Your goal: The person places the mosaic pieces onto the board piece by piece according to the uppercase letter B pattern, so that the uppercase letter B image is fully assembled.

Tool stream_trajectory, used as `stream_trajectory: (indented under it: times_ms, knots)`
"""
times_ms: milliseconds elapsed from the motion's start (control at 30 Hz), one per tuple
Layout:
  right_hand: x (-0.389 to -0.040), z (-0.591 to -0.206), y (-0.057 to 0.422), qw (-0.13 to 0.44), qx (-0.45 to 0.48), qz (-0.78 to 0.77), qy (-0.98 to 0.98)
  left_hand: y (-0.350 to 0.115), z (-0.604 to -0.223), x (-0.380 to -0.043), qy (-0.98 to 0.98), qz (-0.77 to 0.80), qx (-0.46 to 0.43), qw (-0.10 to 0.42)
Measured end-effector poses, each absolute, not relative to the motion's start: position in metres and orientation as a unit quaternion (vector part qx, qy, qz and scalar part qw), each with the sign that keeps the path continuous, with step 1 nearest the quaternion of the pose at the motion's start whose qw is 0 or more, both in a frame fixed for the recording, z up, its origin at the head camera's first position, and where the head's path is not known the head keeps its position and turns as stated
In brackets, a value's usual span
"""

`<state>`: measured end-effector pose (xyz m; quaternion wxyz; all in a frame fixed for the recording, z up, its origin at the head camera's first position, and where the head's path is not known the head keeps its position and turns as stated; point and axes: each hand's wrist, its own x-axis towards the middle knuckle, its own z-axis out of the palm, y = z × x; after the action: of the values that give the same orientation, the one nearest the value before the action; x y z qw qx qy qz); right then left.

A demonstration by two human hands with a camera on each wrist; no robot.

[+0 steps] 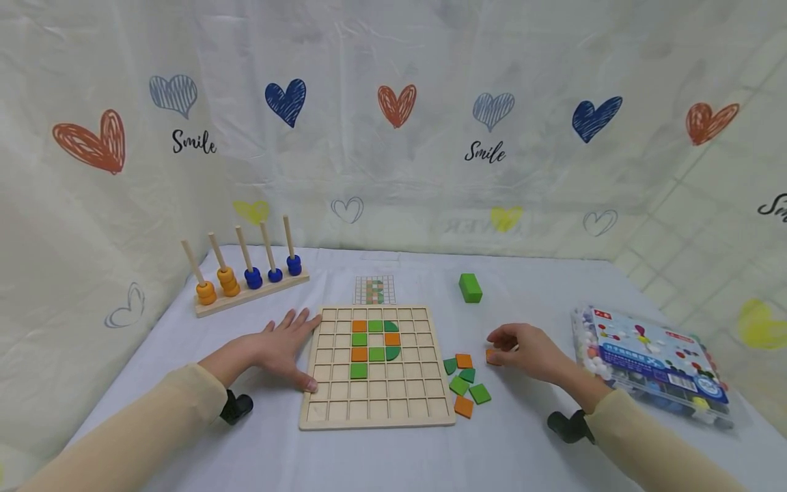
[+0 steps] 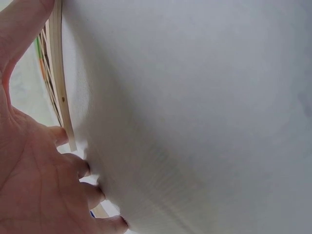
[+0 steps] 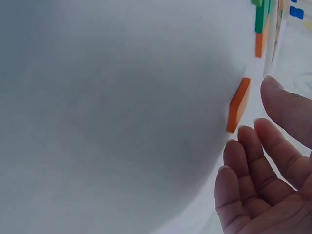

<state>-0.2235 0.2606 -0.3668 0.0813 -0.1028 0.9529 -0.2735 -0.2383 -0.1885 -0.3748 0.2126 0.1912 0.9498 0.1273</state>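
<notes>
My left hand (image 1: pixel 279 350) lies spread at the left side of a wooden grid board (image 1: pixel 376 411), thumb and index fingertips at its edge. Orange, light green and dark green tiles fill several of the board's squares. Right of the board, my right hand (image 1: pixel 524 350) hovers over a loose orange square tile (image 1: pixel 490 357). In the right wrist view that tile (image 3: pixel 239 106) lies flat on the cloth. The thumb and loosely bent fingers (image 3: pixel 253 163) are close around it, with a gap between thumb and tile.
More loose tiles, such as a green square (image 1: pixel 480 393), lie by the board's right edge. Behind the board is a small pattern card (image 1: pixel 387 290). A green block (image 1: pixel 470 288), a peg stand with rings (image 1: pixel 246 297) and a plastic case (image 1: pixel 664 362) stand around the table.
</notes>
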Motion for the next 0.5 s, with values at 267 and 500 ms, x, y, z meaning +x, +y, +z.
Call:
stream_trajectory:
  times_ms: [267,500]
  knots:
    - [-0.224,-0.37,0.272,0.097,-0.092,-0.254,0.958,-0.188,-0.375,-0.239,0.95,0.121,0.19,0.214]
    - [-0.225,-0.374,0.273,0.097,-0.091,-0.255,0.958,-0.188,-0.375,-0.239,0.95,0.119,0.191,0.215]
